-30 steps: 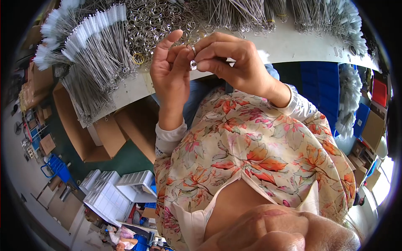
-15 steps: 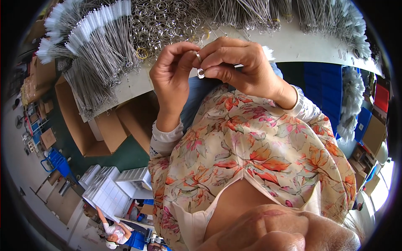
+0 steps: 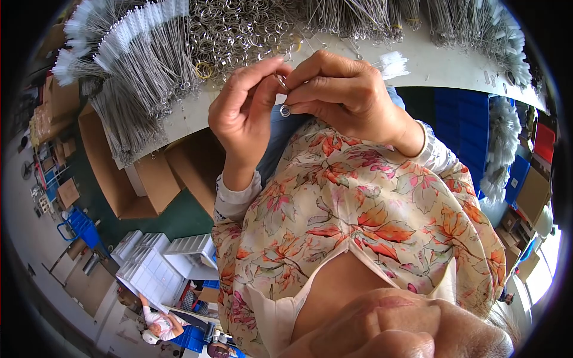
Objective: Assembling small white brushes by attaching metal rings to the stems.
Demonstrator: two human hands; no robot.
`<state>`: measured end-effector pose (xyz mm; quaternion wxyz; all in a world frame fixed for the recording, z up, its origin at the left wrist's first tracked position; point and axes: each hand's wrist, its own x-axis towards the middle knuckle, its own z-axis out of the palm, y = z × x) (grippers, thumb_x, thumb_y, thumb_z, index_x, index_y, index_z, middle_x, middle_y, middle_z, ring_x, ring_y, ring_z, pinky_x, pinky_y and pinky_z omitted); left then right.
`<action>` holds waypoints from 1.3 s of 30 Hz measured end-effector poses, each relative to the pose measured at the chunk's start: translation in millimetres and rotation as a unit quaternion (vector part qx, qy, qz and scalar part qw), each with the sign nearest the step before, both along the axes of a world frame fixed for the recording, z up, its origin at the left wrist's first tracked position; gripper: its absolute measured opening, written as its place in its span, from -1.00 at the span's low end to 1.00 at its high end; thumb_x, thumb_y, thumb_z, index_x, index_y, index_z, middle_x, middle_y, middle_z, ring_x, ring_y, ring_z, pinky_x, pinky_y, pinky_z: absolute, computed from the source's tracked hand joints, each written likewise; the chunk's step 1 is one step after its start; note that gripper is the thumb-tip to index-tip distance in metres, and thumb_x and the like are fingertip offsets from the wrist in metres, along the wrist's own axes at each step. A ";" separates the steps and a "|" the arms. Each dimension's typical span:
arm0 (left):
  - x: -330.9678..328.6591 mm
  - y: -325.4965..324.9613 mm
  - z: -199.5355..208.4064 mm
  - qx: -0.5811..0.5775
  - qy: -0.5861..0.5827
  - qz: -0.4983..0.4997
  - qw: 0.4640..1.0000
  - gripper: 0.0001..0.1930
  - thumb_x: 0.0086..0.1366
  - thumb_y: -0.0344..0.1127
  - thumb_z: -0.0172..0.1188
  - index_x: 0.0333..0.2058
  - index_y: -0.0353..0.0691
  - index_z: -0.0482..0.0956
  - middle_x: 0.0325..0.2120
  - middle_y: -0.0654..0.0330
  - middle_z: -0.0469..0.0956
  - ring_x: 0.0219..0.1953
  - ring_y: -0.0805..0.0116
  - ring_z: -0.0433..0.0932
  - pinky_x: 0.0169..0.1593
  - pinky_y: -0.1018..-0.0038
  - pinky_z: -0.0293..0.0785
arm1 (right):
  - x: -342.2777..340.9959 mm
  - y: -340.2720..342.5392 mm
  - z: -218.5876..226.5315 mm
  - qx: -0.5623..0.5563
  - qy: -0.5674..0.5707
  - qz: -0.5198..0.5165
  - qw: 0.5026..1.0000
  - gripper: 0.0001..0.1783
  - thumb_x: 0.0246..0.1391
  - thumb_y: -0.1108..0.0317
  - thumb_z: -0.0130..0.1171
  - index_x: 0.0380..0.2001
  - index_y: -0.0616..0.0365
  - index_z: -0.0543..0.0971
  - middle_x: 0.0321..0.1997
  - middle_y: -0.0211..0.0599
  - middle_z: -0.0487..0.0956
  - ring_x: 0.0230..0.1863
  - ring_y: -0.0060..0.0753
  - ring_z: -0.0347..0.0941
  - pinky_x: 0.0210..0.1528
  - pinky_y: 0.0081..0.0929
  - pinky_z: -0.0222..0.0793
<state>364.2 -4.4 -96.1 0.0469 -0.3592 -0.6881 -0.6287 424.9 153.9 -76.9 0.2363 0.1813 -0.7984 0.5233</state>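
My left hand [image 3: 243, 107] is closed in a pinch on a metal split ring [image 3: 281, 82], thumb against forefinger. Facing it, my right hand [image 3: 349, 89] has its fingertips pressed together at the same ring. Below, at the tip of the right thumb, a small round metal loop [image 3: 285, 110] shows; whether it joins the ring is hidden by the fingers. Behind the right hand, white brush bristles [image 3: 393, 64] stick out over the table. A big heap of metal rings [image 3: 239, 30] lies just beyond both hands.
Bundles of wire-handled brushes [image 3: 140, 56] cover the left of the table [image 3: 444, 68], with more brushes [image 3: 501, 42] at the right. Open cardboard boxes [image 3: 140, 194] stand below its left edge. Blue crates [image 3: 459, 128] are at the right. Another person [image 3: 161, 325] works far off.
My left hand has shifted slightly left and tilted. The right hand has turned a little, and the white bristles behind it show more. The ring stays between the fingertips, now at a different angle.
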 end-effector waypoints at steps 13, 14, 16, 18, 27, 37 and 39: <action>3.8 -9.4 23.1 0.044 -0.150 -0.062 0.986 -0.72 0.06 -0.66 0.16 -0.18 -0.50 0.49 -0.22 -0.02 0.54 -0.25 0.35 0.58 -0.17 0.55 0.55 | -5.3 3.5 1.2 0.098 0.073 0.018 0.992 -0.86 -0.23 0.46 0.29 -0.48 0.11 0.59 -0.37 -0.43 0.52 -0.52 -0.42 0.48 -0.51 -0.58 0.40; 4.8 -8.6 22.9 0.046 -0.095 -0.029 0.994 -0.71 0.05 -0.65 0.16 -0.19 -0.50 0.49 -0.25 -0.03 0.55 -0.28 0.33 0.59 -0.21 0.54 0.57 | -4.9 4.0 2.3 0.097 0.072 0.019 0.992 -0.86 -0.23 0.46 0.29 -0.48 0.11 0.59 -0.37 -0.43 0.52 -0.52 -0.42 0.48 -0.51 -0.58 0.40; 2.3 -5.1 18.5 0.029 0.021 0.016 0.999 -0.70 0.03 -0.63 0.18 -0.19 -0.49 0.50 -0.28 -0.02 0.56 -0.30 0.31 0.60 -0.25 0.53 0.59 | -3.1 7.6 3.9 -0.108 -0.072 0.018 0.991 -0.93 -0.07 0.41 0.25 -0.44 0.09 0.60 -0.37 -0.42 0.51 -0.56 -0.56 0.43 -0.50 -0.65 0.34; -1.1 -0.8 13.7 0.012 0.135 0.060 0.989 -0.70 0.02 -0.62 0.19 -0.19 -0.48 0.50 -0.32 -0.02 0.57 -0.32 0.28 0.61 -0.29 0.53 0.60 | 0.0 11.7 13.5 -0.186 -0.191 0.029 0.963 -0.89 0.06 0.34 0.19 -0.40 0.13 0.60 -0.45 -0.48 0.49 -0.57 -0.70 0.34 -0.52 -0.72 0.26; -8.7 5.7 6.3 0.017 0.224 0.075 0.971 -0.71 -0.01 -0.55 0.25 -0.23 -0.43 0.54 -0.35 0.04 0.61 -0.35 0.26 0.62 -0.29 0.51 0.58 | -3.8 6.4 18.0 -0.347 -0.303 0.111 0.880 -0.76 0.11 0.23 0.16 -0.37 0.21 0.58 -0.63 -0.56 0.42 -0.61 -0.79 0.23 -0.58 -0.78 0.15; -13.9 1.0 8.7 0.011 0.130 0.023 0.991 -0.68 -0.07 -0.60 0.27 -0.24 -0.37 0.59 -0.32 0.04 0.60 -0.33 0.30 0.61 -0.26 0.53 0.55 | -8.6 12.6 10.0 -0.344 -0.339 0.126 0.866 -0.77 0.11 0.23 0.15 -0.37 0.18 0.59 -0.62 -0.55 0.44 -0.61 -0.81 0.26 -0.59 -0.79 0.14; -13.8 0.8 7.5 0.013 0.126 0.021 0.992 -0.68 -0.08 -0.61 0.27 -0.24 -0.37 0.59 -0.32 0.04 0.60 -0.33 0.30 0.61 -0.26 0.54 0.55 | -8.6 9.5 9.8 -0.367 -0.321 0.119 0.865 -0.78 0.11 0.23 0.16 -0.38 0.18 0.59 -0.62 -0.54 0.46 -0.60 -0.80 0.29 -0.59 -0.79 0.16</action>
